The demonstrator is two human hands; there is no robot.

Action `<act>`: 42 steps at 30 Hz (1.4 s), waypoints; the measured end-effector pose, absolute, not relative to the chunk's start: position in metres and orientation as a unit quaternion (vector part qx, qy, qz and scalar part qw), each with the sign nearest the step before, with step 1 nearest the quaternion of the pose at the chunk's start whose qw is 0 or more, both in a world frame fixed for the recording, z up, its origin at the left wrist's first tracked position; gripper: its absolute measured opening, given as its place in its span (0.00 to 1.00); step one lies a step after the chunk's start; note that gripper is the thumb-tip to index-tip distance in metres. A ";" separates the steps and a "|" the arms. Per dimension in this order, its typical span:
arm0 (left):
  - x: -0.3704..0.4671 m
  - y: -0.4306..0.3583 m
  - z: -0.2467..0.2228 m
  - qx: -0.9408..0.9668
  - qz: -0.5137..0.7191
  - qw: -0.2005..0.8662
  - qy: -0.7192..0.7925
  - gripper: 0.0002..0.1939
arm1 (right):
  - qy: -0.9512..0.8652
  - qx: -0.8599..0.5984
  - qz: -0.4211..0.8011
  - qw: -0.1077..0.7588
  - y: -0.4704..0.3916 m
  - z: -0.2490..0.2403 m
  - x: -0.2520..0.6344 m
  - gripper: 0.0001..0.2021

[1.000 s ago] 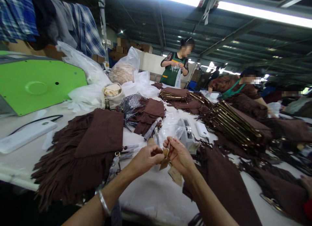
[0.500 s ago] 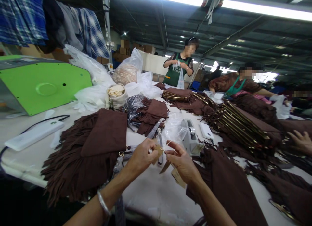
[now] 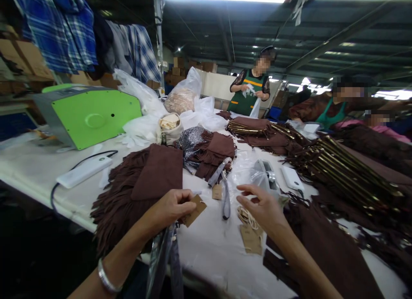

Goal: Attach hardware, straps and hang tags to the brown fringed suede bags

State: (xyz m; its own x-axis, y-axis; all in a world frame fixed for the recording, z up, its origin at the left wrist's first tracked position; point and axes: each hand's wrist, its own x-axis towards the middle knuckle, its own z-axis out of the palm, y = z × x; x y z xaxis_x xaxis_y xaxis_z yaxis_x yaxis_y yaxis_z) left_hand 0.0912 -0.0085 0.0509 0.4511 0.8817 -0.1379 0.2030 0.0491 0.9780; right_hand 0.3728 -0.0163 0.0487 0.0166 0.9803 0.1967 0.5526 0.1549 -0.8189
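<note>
Between the thumb and fingers of my left hand (image 3: 175, 206) is a small brown cardboard hang tag (image 3: 195, 211). Below that hand hang plastic-wrapped straps (image 3: 165, 260). My right hand (image 3: 262, 206), fingers apart and holding nothing, hovers above a bunch of tags (image 3: 251, 239) with looped pale strings. A dark brown fringed bag (image 3: 157, 172) lies beside my left hand. Between my hands, a wrapped strap (image 3: 225, 200) and another tag (image 3: 216, 191) belong with a smaller fringed bag (image 3: 219, 151) farther back.
A tape dispenser (image 3: 268, 178) and a white box-shaped device (image 3: 292, 178) stand behind my right hand. Brown bags with gold frames (image 3: 350, 170) are stacked at right. A green machine (image 3: 96, 118) and a white power strip (image 3: 84, 170) sit at left. Two co-workers (image 3: 249, 90) are across the table.
My hands have moved apart. My right hand has let go of the string and shifted right, over the bunch of tags. The left keeps a tag. The view has swung left.
</note>
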 end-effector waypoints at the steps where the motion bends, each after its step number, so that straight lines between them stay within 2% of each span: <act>1: 0.091 -0.011 0.054 0.625 0.291 0.582 0.431 0.15 | -0.620 -0.549 0.385 0.408 -0.020 0.053 0.358 0.19; 3: 0.089 -0.015 0.059 0.628 0.292 0.581 0.428 0.14 | -0.552 -0.439 0.580 0.409 -0.025 0.056 0.327 0.27; 5: 0.086 -0.015 0.063 0.635 0.297 0.568 0.431 0.13 | -0.503 -0.362 0.675 0.400 -0.027 0.050 0.301 0.30; 6: 0.085 -0.015 0.064 0.640 0.300 0.559 0.435 0.13 | -0.490 -0.350 0.692 0.398 -0.027 0.045 0.292 0.28; 9: 0.077 -0.012 0.063 0.640 0.310 0.539 0.451 0.12 | -0.477 -0.357 0.694 0.404 -0.025 0.030 0.280 0.16; 13: 0.068 -0.010 0.060 0.612 0.349 0.538 0.462 0.14 | -0.475 -0.353 0.706 0.389 -0.024 0.026 0.289 0.12; 15: 0.066 -0.011 0.059 0.604 0.355 0.544 0.462 0.13 | -0.479 -0.356 0.685 0.417 -0.025 0.031 0.291 0.10; 16: 0.066 -0.011 0.060 0.602 0.348 0.552 0.459 0.12 | -0.482 -0.359 0.670 0.436 -0.025 0.033 0.290 0.11; 18: 0.067 -0.013 0.062 0.606 0.328 0.566 0.453 0.11 | -0.489 -0.356 0.655 0.453 -0.025 0.036 0.283 0.22; 20: 0.069 -0.013 0.064 0.612 0.320 0.567 0.449 0.11 | -0.492 -0.336 0.678 0.431 -0.023 0.037 0.272 0.29; 24: 0.066 -0.009 0.066 0.625 0.341 0.541 0.447 0.12 | -0.472 -0.315 0.709 0.420 -0.019 0.035 0.257 0.14; 30: 0.051 -0.002 0.061 0.566 0.403 0.520 0.496 0.15 | -0.485 -0.344 0.713 0.372 -0.026 0.030 0.282 0.18; 35: 0.050 -0.001 0.047 0.561 0.394 0.531 0.498 0.16 | -0.465 -0.407 0.673 0.406 -0.028 0.019 0.300 0.19; 42: 0.056 0.000 0.034 0.594 0.352 0.493 0.529 0.15 | -0.488 -0.369 0.658 0.439 -0.040 0.022 0.317 0.12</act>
